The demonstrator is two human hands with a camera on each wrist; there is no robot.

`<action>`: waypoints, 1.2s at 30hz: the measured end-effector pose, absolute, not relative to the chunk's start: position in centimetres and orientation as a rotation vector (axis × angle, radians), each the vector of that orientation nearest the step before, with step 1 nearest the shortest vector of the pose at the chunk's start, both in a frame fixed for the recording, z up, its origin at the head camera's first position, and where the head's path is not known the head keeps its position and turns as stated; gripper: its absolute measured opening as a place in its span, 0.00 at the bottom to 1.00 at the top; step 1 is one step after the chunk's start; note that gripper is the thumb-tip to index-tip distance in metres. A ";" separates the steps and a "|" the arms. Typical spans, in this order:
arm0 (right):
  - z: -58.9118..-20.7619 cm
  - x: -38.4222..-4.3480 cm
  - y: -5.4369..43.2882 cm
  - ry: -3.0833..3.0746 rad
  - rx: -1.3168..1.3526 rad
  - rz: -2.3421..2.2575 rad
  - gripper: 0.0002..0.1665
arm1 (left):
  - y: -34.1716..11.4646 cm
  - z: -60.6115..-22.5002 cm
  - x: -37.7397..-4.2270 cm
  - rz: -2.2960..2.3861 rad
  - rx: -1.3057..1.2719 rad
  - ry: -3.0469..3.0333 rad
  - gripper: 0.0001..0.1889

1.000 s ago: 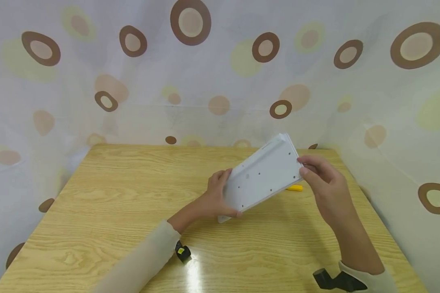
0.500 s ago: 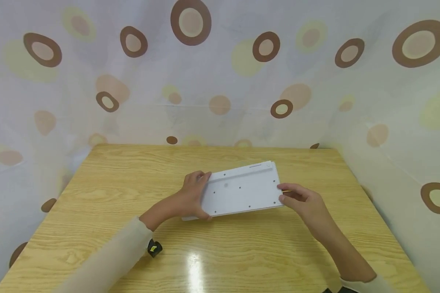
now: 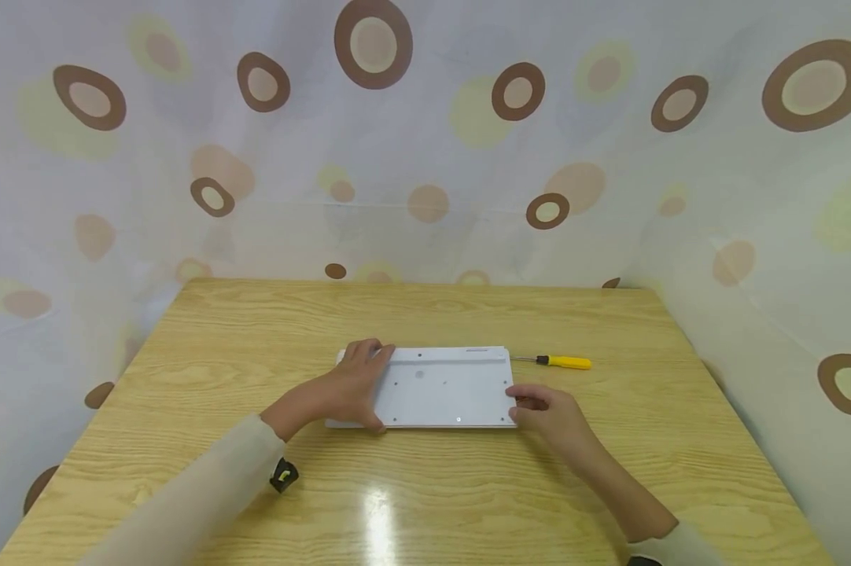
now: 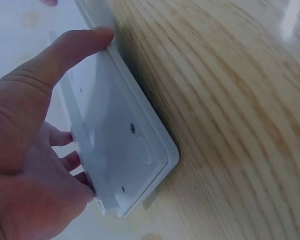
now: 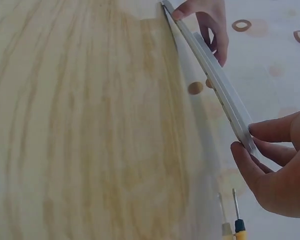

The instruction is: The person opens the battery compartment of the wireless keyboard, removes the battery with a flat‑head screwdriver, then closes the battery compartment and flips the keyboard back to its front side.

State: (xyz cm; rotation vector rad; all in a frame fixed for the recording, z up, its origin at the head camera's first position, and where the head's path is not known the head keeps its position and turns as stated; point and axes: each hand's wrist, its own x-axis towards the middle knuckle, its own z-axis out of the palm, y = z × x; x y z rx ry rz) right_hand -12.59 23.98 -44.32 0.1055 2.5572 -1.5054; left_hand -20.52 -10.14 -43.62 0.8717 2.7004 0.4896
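A thin white keyboard (image 3: 454, 393) lies underside up, close over the wooden table, with small dark screw holes and a raised ridge along its far side. My left hand (image 3: 348, 389) spans its left end, thumb on the near edge and fingers over the far edge. In the left wrist view, the left hand's thumb (image 4: 87, 42) presses along the rim. At the opposite end, my right hand (image 3: 549, 417) pinches the edge by the near corner. The right wrist view shows the keyboard (image 5: 215, 75) edge-on, between thumb and fingers of the right hand (image 5: 285, 170). Its key side is hidden.
A screwdriver (image 3: 567, 362) with a yellow handle lies on the table just beyond the keyboard's right end, its shaft pointing left. The wooden table (image 3: 270, 314) meets a curtain (image 3: 425, 157) with brown and beige circles at the back and sides.
Both hands have brought the keyboard left and down from a tilted, raised pose to nearly flat over the table. The screwdriver, mostly hidden before, now shows beside it.
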 end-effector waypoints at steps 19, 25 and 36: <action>-45.5 -11.6 22.3 2.734 0.070 -1.297 0.15 | -10.4 -43.1 -20.3 0.327 0.856 2.607 0.66; -45.8 -12.1 22.6 2.739 0.061 -1.295 0.17 | -10.2 -42.9 -20.4 0.270 0.857 2.629 0.65; -46.6 -14.7 23.4 2.630 0.121 -1.445 0.25 | -7.4 -44.1 -22.3 0.572 0.868 2.738 0.32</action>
